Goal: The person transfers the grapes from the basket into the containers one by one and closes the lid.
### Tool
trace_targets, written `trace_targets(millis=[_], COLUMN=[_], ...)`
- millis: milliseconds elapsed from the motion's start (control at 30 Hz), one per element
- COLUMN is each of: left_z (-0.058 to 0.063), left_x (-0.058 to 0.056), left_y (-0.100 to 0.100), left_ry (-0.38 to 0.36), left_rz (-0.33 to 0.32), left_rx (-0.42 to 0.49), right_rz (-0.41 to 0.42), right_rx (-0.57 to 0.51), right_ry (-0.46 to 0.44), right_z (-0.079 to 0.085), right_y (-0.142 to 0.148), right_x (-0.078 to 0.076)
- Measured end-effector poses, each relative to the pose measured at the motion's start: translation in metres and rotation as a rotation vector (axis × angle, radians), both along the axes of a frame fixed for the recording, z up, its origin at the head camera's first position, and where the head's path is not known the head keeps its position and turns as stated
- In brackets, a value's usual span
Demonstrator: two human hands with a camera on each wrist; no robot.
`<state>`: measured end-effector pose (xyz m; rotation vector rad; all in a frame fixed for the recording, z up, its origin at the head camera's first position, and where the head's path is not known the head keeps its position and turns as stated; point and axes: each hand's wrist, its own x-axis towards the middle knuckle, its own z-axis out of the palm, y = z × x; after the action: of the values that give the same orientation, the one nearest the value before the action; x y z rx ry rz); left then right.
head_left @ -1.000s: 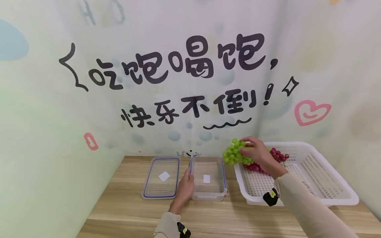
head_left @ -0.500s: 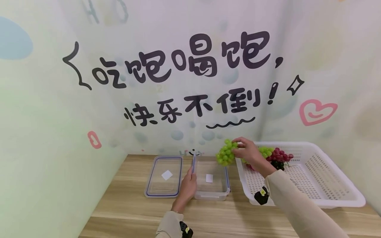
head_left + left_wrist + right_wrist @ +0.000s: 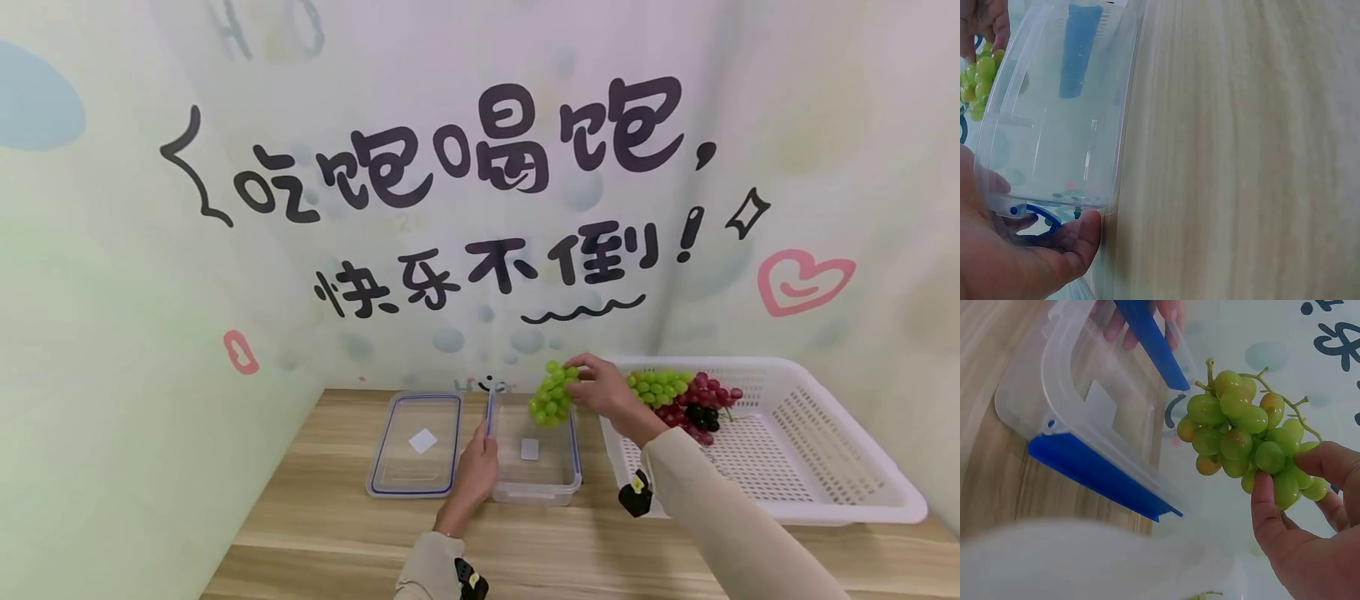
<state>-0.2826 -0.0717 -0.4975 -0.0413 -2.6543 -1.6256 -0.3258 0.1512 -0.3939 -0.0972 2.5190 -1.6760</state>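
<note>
My right hand point(image 3: 611, 398) pinches a bunch of green grapes point(image 3: 551, 398) between thumb and fingers. The bunch hangs over the back part of a clear plastic food container point(image 3: 534, 493) with blue latches. In the right wrist view, the grapes point(image 3: 1235, 425) show their green stem, and some have a brownish tint. My left hand point(image 3: 474, 473) holds the container's left side. The left wrist view has its fingers point(image 3: 1079, 240) curled about a blue latch point(image 3: 1044, 217) at the container's side.
A clear lid point(image 3: 390, 471) with a blue seal lies left of the container on the wooden table point(image 3: 315, 517). To the right stands a white basket point(image 3: 840, 508) with more green grapes point(image 3: 660, 385), red grapes point(image 3: 716, 396) and black grapes point(image 3: 703, 418). A printed wall rises behind.
My right hand has carried the green grapes leftward from the basket's left edge to over the container. My left hand keeps its hold on the container's side. The head view has shifted slightly.
</note>
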Motion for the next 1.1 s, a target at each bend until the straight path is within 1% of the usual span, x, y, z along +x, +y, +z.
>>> trace_targets(millis=[233, 367, 567, 633, 867, 1000, 1100], left_z=[0.0, 0.0, 0.001, 0.001, -0.001, -0.001, -0.002], left_x=[-0.001, 0.0, 0.001, 0.001, 0.002, 0.002, 0.002], left_y=[0.0, 0.001, 0.0, 0.0, -0.001, -0.001, -0.002], left_ry=[0.0, 0.022, 0.02, 0.012, 0.004, -0.006, -0.006], left_rz=[-0.008, -0.015, -0.036, -0.04, -0.038, -0.036, -0.042], left_rx=[0.014, 0.01, 0.029, 0.035, 0.009, 0.019, 0.043], right_rz=[0.009, 0.015, 0.026, 0.014, -0.033, -0.04, -0.037], right_rx=[-0.029, -0.033, -0.023, -0.015, -0.003, -0.017, -0.03], right_ry=[-0.028, -0.038, -0.065, -0.077, -0.118, -0.123, -0.119], right_z=[-0.009, -0.013, -0.017, -0.019, -0.027, -0.032, -0.036], right_y=[-0.016, -0.02, -0.024, -0.027, -0.037, -0.043, -0.046], right_x=[-0.002, -0.003, -0.005, -0.006, -0.009, -0.011, -0.012])
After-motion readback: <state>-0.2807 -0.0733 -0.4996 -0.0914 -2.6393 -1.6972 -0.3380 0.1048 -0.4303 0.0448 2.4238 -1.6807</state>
